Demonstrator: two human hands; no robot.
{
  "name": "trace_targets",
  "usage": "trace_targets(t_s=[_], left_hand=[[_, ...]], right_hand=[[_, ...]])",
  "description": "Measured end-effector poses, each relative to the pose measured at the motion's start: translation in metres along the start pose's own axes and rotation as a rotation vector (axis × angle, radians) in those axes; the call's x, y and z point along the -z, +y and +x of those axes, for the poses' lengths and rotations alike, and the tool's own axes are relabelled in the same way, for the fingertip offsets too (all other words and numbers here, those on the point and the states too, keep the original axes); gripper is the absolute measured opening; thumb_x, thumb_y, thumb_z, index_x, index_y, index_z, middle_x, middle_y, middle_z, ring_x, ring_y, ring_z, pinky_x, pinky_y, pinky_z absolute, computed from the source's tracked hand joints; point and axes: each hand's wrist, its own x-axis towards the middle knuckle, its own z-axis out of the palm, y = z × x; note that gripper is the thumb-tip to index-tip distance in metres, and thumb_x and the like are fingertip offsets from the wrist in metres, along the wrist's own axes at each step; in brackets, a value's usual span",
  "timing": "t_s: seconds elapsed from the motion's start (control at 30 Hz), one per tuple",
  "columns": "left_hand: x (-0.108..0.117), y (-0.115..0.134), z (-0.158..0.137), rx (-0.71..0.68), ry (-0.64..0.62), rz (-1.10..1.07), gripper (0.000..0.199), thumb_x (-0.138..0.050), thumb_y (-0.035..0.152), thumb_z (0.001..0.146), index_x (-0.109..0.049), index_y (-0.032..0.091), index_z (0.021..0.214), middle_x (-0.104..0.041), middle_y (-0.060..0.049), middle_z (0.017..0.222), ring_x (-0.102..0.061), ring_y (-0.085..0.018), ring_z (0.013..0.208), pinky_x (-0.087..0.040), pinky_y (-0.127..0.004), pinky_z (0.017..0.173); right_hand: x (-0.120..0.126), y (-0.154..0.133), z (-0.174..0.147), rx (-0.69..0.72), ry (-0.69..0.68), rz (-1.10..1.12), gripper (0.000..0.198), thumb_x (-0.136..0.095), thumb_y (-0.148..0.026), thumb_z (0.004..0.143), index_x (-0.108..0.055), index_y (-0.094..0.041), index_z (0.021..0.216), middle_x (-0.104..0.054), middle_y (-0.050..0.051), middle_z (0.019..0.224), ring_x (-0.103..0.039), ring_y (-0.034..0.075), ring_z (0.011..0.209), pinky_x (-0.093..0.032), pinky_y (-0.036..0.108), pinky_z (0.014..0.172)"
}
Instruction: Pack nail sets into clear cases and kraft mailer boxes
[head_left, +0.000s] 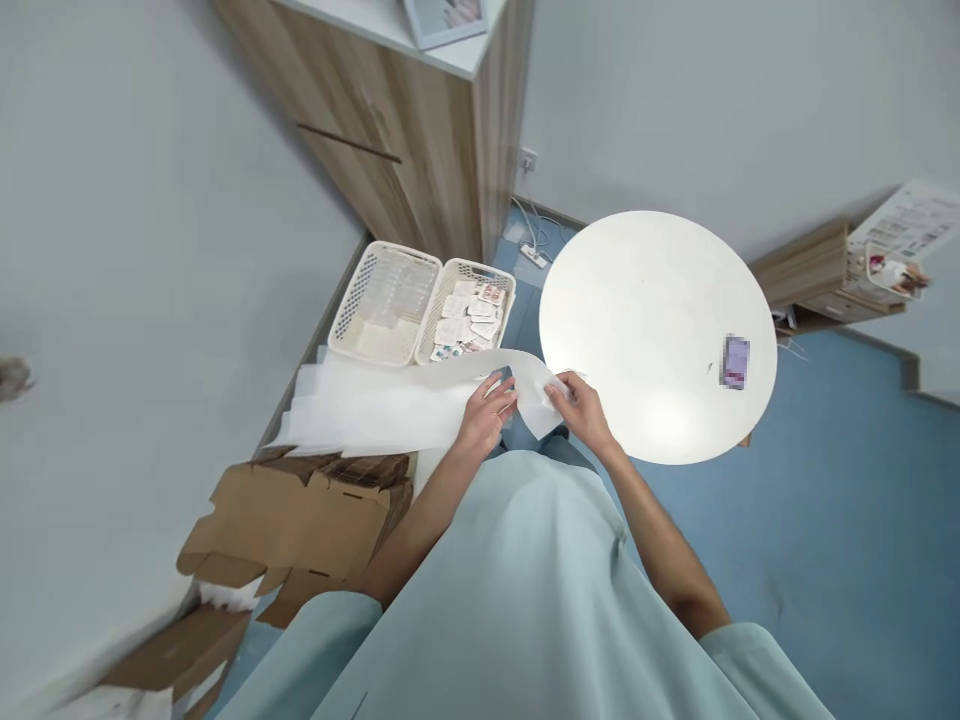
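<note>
A thin white sheet (536, 405), which looks like packing foam, curls up in front of my body. My right hand (585, 408) pinches its right edge between thumb and fingers. My left hand (486, 418) is beside the sheet's left part, fingers apart and slightly bent; whether its fingertips touch the sheet I cannot tell. To the left lies a stack of similar white sheets (375, 405), fanned out in layers. Behind the stack stand two white baskets: one basket (341, 350) holds clear plastic pieces, the other basket (422, 345) several small printed packets or cards.
A round white table (637, 300) stands at the right, with a blurred purple item (735, 362) on it. Flattened brown cardboard boxes (285, 520) lie at the lower left. A wood-grain cabinet (420, 130) rises behind the baskets. A power strip (533, 257) is on the blue floor.
</note>
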Motion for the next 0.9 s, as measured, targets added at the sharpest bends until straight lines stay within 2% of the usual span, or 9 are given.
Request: trace_targets(t_s=[0.27, 0.33, 0.43, 0.5, 0.57, 0.63, 0.73, 0.8, 0.9], left_hand=[[-0.101, -0.03, 0.037, -0.137, -0.102, 0.357, 0.072, -0.075, 0.017, 0.081, -0.055, 0.026, 0.149, -0.056, -0.013, 0.158, -0.069, -0.024, 0.12, -0.059, -0.036, 0.096], [-0.133, -0.043, 0.049, -0.135, -0.124, 0.385, 0.07, -0.072, 0.014, 0.08, -0.056, 0.025, 0.147, -0.054, -0.014, 0.16, -0.07, -0.023, 0.114, -0.059, -0.036, 0.093], [-0.184, -0.064, 0.068, -0.175, -0.179, 0.446, 0.058, -0.068, 0.011, 0.079, -0.062, 0.021, 0.136, -0.057, -0.014, 0.156, -0.07, -0.022, 0.111, -0.058, -0.034, 0.091], [-0.214, -0.078, 0.08, -0.241, -0.199, 0.525, 0.053, -0.067, 0.011, 0.079, -0.064, 0.019, 0.131, -0.059, -0.015, 0.154, -0.07, -0.023, 0.11, -0.057, -0.034, 0.092], [-0.234, -0.091, 0.093, -0.296, -0.19, 0.598, 0.059, -0.068, 0.01, 0.079, -0.061, 0.02, 0.137, -0.057, -0.015, 0.156, -0.071, -0.022, 0.11, -0.057, -0.034, 0.093], [-0.245, -0.103, 0.104, -0.305, -0.155, 0.65, 0.07, -0.069, 0.01, 0.079, -0.056, 0.022, 0.147, -0.053, -0.016, 0.159, -0.07, -0.023, 0.112, -0.056, -0.034, 0.093], [-0.243, -0.123, 0.114, -0.225, -0.077, 0.728, 0.077, -0.076, 0.016, 0.08, -0.051, 0.021, 0.153, -0.053, -0.018, 0.159, -0.069, -0.026, 0.117, -0.057, -0.035, 0.093], [-0.234, -0.137, 0.116, -0.141, -0.027, 0.794, 0.073, -0.08, 0.022, 0.08, -0.055, 0.017, 0.148, -0.06, -0.021, 0.151, -0.07, -0.028, 0.116, -0.057, -0.037, 0.092], [-0.219, -0.157, 0.114, -0.047, -0.036, 0.865, 0.053, -0.081, 0.03, 0.081, -0.067, 0.014, 0.129, -0.073, -0.019, 0.129, -0.072, -0.028, 0.108, -0.057, -0.037, 0.088]], right_hand=[[0.061, 0.062, -0.026, -0.182, 0.281, 0.096, 0.037, -0.055, -0.059, 0.098, -0.062, -0.023, 0.099, -0.068, 0.003, 0.089, -0.06, 0.02, 0.08, -0.049, 0.029, 0.07], [0.074, 0.08, -0.029, -0.219, 0.361, 0.129, 0.038, -0.053, -0.061, 0.097, -0.06, -0.023, 0.099, -0.066, 0.003, 0.088, -0.06, 0.02, 0.079, -0.05, 0.029, 0.07], [0.09, 0.111, -0.032, -0.277, 0.47, 0.207, 0.039, -0.053, -0.062, 0.095, -0.058, -0.023, 0.097, -0.063, 0.002, 0.084, -0.059, 0.018, 0.074, -0.052, 0.029, 0.067], [0.1, 0.133, -0.034, -0.322, 0.462, 0.294, 0.04, -0.054, -0.063, 0.094, -0.056, -0.023, 0.093, -0.061, 0.0, 0.077, -0.058, 0.017, 0.069, -0.052, 0.028, 0.062], [0.109, 0.154, -0.034, -0.361, 0.403, 0.374, 0.041, -0.055, -0.064, 0.093, -0.055, -0.024, 0.091, -0.059, -0.002, 0.072, -0.059, 0.017, 0.067, -0.053, 0.027, 0.058], [0.118, 0.174, -0.031, -0.387, 0.359, 0.404, 0.042, -0.055, -0.066, 0.093, -0.056, -0.024, 0.091, -0.06, -0.002, 0.071, -0.061, 0.017, 0.068, -0.054, 0.027, 0.056], [0.132, 0.2, -0.02, -0.423, 0.341, 0.376, 0.046, -0.054, -0.069, 0.092, -0.058, -0.023, 0.091, -0.064, 0.001, 0.076, -0.062, 0.017, 0.069, -0.053, 0.025, 0.053], [0.14, 0.215, -0.01, -0.445, 0.322, 0.351, 0.047, -0.053, -0.07, 0.091, -0.059, -0.023, 0.089, -0.067, 0.002, 0.079, -0.062, 0.017, 0.069, -0.052, 0.025, 0.053], [0.149, 0.235, 0.007, -0.446, 0.293, 0.332, 0.044, -0.054, -0.067, 0.091, -0.058, -0.024, 0.086, -0.069, 0.003, 0.08, -0.062, 0.017, 0.067, -0.051, 0.026, 0.054]])
